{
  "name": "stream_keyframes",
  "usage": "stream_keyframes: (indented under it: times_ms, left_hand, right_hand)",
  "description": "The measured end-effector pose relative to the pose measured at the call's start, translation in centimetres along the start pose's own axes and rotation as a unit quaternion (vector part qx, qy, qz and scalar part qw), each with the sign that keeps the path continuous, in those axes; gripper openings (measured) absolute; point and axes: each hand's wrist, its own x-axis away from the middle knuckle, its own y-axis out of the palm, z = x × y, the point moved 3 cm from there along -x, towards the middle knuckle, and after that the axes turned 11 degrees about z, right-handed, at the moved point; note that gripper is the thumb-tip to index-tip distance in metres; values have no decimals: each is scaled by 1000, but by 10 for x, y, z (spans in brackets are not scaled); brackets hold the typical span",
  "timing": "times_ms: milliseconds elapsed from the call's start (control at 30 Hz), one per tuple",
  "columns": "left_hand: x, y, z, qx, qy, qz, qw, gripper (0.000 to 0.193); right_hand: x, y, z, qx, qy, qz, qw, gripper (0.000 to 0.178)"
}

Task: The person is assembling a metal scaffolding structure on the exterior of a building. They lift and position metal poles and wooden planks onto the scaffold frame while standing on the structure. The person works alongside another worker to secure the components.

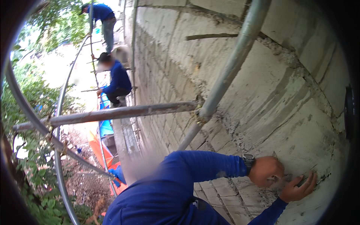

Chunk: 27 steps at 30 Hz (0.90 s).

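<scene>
My left hand (267,171), with a dark watch (248,161) at its wrist, is curled closed against the rough concrete wall (281,123). Whatever its fingers may hold is hidden. Just right of it and lower, my right hand (299,188) rests on the same wall with its fingers stretched out. A small dark patch shows between its thumb and fingers; I cannot tell whether it is a thing or shadow. Both arms wear blue sleeves. Near the hands, a dark crack and crumbly mortar (288,178) run along the surface.
A thick metal scaffold pipe (228,71) slants up close to the wall, clamped to a crossing pipe (131,111). Curved pipes (60,150) stand left. Two people in blue are on the narrow walkway (125,138) beyond. Orange sheeting (100,148) and foliage (41,180) lie lower left.
</scene>
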Motion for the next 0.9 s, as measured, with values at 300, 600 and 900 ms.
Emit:
stream_keyframes:
  times_ms: [300,600,900]
  left_hand:
    - [125,-195,105,-338,-205,10,919,16]
    - [238,-400,317,-768,-411,144,470,26]
    - [319,-418,333,-793,-506,83,330,48]
  right_hand:
    - [11,3,23,-42,-47,6,998,32]
    - [13,9,29,-61,-38,29,997,23]
    - [8,8,28,-35,-61,25,997,25]
